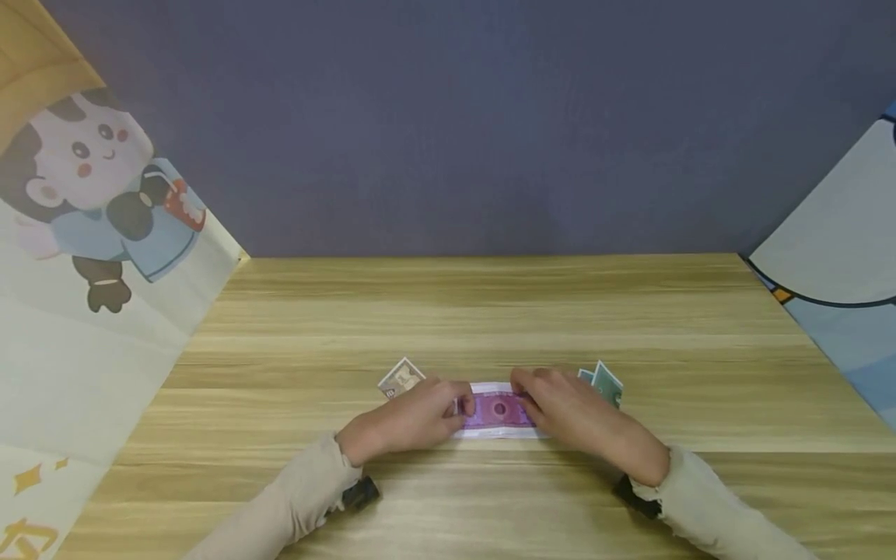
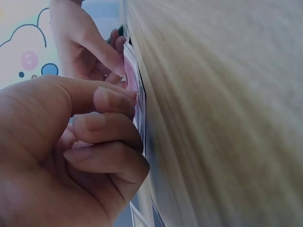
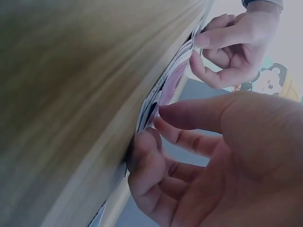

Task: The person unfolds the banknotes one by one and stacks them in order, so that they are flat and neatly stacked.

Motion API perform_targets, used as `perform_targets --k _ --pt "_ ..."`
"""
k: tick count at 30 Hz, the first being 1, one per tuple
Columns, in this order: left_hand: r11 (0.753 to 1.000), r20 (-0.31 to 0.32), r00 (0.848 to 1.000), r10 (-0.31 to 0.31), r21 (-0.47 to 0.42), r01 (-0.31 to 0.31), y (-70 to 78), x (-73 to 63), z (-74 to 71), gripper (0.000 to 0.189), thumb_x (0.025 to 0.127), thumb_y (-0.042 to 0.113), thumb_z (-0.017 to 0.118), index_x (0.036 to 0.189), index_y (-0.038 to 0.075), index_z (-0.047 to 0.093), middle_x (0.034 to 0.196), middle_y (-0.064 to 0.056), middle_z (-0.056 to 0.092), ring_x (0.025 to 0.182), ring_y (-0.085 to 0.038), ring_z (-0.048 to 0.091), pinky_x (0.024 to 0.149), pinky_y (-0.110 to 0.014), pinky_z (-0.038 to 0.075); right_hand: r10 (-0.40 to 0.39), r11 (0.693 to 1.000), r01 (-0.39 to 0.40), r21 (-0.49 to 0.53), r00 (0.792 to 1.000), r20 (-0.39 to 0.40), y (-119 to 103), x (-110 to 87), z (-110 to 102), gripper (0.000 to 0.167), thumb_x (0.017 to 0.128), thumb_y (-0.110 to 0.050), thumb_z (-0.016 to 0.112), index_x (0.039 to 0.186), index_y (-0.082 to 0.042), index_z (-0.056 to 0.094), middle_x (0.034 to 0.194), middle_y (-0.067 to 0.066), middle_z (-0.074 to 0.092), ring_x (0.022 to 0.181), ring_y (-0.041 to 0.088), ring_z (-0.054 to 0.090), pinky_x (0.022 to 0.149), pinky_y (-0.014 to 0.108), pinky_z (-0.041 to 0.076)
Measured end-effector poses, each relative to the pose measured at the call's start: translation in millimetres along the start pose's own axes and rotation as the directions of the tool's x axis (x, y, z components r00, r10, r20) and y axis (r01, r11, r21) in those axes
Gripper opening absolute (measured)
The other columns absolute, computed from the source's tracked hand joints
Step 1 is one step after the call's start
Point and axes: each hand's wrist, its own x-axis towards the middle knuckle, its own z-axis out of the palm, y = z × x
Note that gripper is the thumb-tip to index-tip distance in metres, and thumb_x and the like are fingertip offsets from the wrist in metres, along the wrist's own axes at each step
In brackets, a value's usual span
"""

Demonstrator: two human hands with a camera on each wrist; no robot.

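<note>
A short stack of purple, white-bordered banknotes (image 1: 500, 410) lies flat on the wooden table, its layered edges showing in the right wrist view. My left hand (image 1: 423, 416) pinches its left end, the other fingers curled under. At the right end, my right hand (image 1: 577, 408) holds the stack between thumb and fingers, which cover that end. A brown banknote (image 1: 402, 378) pokes out behind the left hand, lying at a slant. Green banknotes (image 1: 607, 384) stick out past the right hand, partly hidden by it.
The wooden table (image 1: 490, 311) runs back to a dark blue-grey wall (image 1: 490, 132). Printed cartoon panels stand at the left (image 1: 70, 334) and right (image 1: 833, 249). Dark wrist devices (image 1: 360, 494) sit under both sleeves.
</note>
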Motion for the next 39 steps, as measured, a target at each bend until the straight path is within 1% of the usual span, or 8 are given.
perform_targets --k 5,9,17,23,28,32,35,39 --pt "0.997 0.014 0.999 -0.031 -0.072 0.031 -1.2 -0.4 -0.7 0.008 0.091 0.002 0.065 0.096 0.009 0.067 0.081 0.004 0.064 0.058 -0.003 0.051 0.054 -0.021 0.048 0.005 1.000 -0.005 -0.006 1.000 0.009 0.0 -0.2 0.2 0.013 0.089 -0.009 0.070 0.093 -0.014 0.059 0.074 -0.006 0.059 0.059 0.005 0.048 0.049 0.019 0.040" --pt "0.993 0.031 0.998 -0.049 -0.110 0.052 -1.7 0.0 -1.0 0.009 0.091 0.001 0.065 0.097 0.008 0.066 0.079 0.004 0.063 0.053 -0.003 0.048 0.048 -0.022 0.047 0.017 1.000 -0.017 0.001 1.000 0.023 0.3 -1.2 -0.3 0.013 0.091 -0.009 0.070 0.094 -0.014 0.058 0.075 -0.005 0.059 0.059 0.005 0.047 0.048 0.020 0.039" --pt "0.992 0.046 0.997 -0.054 -0.109 0.059 -2.8 -2.6 0.3 0.010 0.091 0.001 0.064 0.098 0.007 0.066 0.077 0.006 0.061 0.050 -0.002 0.046 0.045 -0.021 0.044 0.033 0.999 -0.035 0.029 0.998 0.051 -0.4 -1.6 3.0 0.012 0.091 -0.009 0.068 0.094 -0.014 0.058 0.075 -0.006 0.058 0.059 0.005 0.047 0.048 0.020 0.039" --pt "0.990 0.086 0.996 -0.038 -0.129 0.049 0.9 -3.4 -4.4 0.009 0.094 0.004 0.063 0.102 0.005 0.066 0.077 0.003 0.063 0.049 -0.005 0.053 0.048 -0.022 0.049 0.040 0.998 -0.044 0.052 0.996 0.075 1.3 -0.3 -3.3 0.010 0.092 -0.011 0.070 0.096 -0.012 0.061 0.078 -0.005 0.061 0.060 0.005 0.048 0.049 0.020 0.040" --pt "0.997 0.102 0.995 -0.015 -0.079 0.023 8.0 -3.5 -11.2 0.013 0.096 0.009 0.062 0.106 0.006 0.069 0.076 0.007 0.060 0.055 -0.004 0.053 0.056 -0.021 0.050 0.055 0.996 -0.061 0.065 0.993 0.102 2.0 -3.2 -21.6 0.014 0.091 -0.014 0.072 0.102 -0.008 0.065 0.070 -0.010 0.056 0.054 0.002 0.045 0.045 0.020 0.039" --pt "0.999 0.090 0.996 0.016 -0.037 -0.013 14.0 -4.3 -14.7 0.010 0.098 0.014 0.061 0.102 0.010 0.069 0.066 0.008 0.054 0.052 -0.003 0.046 0.050 -0.021 0.045 0.075 0.992 -0.085 0.093 0.992 0.100 9.5 -10.5 -44.4 0.017 0.093 -0.011 0.068 0.109 -0.005 0.066 0.063 -0.013 0.051 0.051 0.000 0.043 0.045 0.021 0.040" --pt "0.998 0.064 0.997 0.052 -0.023 -0.050 19.1 -3.4 -16.2 0.010 0.100 0.017 0.059 0.099 0.012 0.068 0.061 0.009 0.050 0.049 -0.002 0.041 0.046 -0.020 0.040 0.104 0.987 -0.114 0.111 0.990 0.092 20.4 -18.6 -64.5 0.016 0.095 -0.009 0.066 0.111 -0.006 0.065 0.066 -0.011 0.056 0.051 0.000 0.045 0.047 0.022 0.042" --pt "0.994 0.015 0.995 0.103 -0.022 -0.102 27.5 2.9 -18.2 0.012 0.101 0.018 0.057 0.099 0.012 0.068 0.059 0.010 0.046 0.048 -0.001 0.037 0.045 -0.020 0.036 0.150 0.979 -0.164 0.118 0.982 0.114 39.3 -27.0 -86.5 0.017 0.096 -0.011 0.065 0.113 -0.008 0.063 0.074 -0.006 0.063 0.056 0.001 0.051 0.050 0.023 0.044"
